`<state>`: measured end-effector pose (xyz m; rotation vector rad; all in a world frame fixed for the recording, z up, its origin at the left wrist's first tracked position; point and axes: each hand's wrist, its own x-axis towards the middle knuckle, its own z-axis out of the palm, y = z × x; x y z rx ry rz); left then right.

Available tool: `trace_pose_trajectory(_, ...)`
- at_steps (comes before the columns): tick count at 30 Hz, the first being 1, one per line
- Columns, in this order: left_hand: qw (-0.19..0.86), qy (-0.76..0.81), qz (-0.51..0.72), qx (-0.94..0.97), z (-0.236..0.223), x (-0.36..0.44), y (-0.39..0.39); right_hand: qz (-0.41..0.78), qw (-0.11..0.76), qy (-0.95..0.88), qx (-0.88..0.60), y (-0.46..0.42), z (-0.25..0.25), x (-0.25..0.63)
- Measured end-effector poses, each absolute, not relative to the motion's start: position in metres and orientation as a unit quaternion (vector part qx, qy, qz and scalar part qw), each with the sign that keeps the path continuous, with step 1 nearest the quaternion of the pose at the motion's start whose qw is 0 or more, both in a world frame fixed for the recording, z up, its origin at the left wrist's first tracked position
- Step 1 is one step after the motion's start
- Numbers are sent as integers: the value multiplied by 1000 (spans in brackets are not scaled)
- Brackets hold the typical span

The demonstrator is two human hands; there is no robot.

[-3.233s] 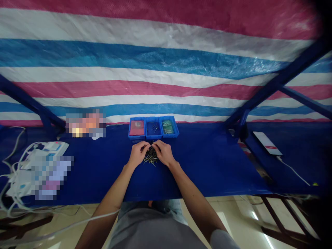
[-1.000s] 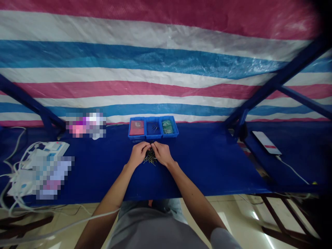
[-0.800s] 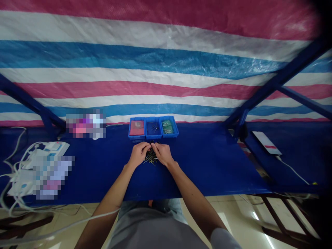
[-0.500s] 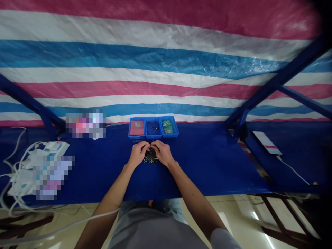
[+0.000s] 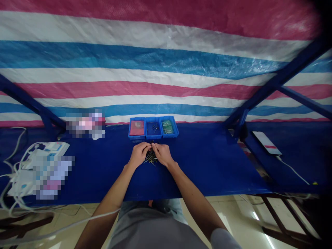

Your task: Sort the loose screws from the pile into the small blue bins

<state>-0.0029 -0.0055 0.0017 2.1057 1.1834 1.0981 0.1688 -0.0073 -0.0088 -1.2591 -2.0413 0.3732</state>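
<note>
A small heap of long thin screws or nails (image 5: 150,159), dark and brass-coloured, lies on the blue table. My left hand (image 5: 137,154) is at its left side, thumb and fingers pinched together. From the right, my right hand (image 5: 163,154) leans over the heap, its fingers also closed, the fingertips almost meeting those of the left. Whatever is between the fingers is too small to make out. Just beyond the hands stand three joined blue bins: the left bin (image 5: 136,137) holds something red, the middle bin (image 5: 153,136) a few thin pieces, the right bin (image 5: 171,135) green-and-silver packets.
On the left lie a white power strip (image 5: 58,149) with tangled cables and blurred items. A phone (image 5: 267,143) on a cable rests at the right. Blue frame bars (image 5: 269,84) slant up on both sides, before a striped sheet (image 5: 166,62).
My right hand has turned slightly inward and its fingers have curled closer to the left hand's fingertips. My left hand has barely shifted. The bins stay where they were.
</note>
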Motion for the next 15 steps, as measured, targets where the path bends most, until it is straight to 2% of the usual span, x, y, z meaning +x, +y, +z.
trace_pose_trajectory(8, 255, 457, 405, 750, 5, -6, -5, 198, 415, -769, -443, -11, 2, 172)
trace_pose_trajectory(15, 268, 455, 411, 743, 5, -5, -4, 184, 414, -773, -445, -8, -3, 172)
